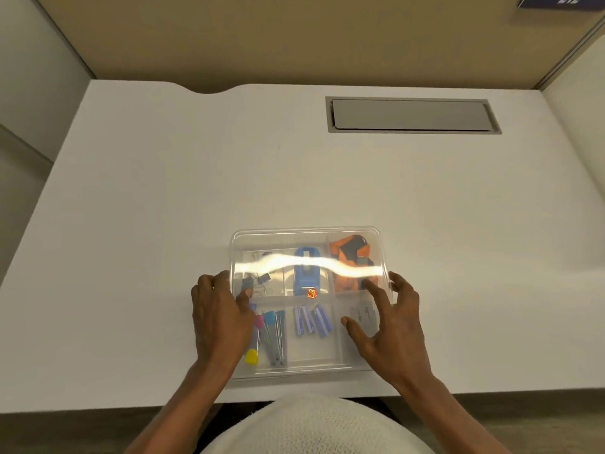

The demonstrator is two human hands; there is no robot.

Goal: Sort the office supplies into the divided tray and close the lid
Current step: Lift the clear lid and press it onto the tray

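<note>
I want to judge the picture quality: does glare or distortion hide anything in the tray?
Head view: a bright wavy glare band crosses the lid, washing out parts of the binder clips, stapler and orange item; the head view also bends the desk edges; no strong blur.
</note>
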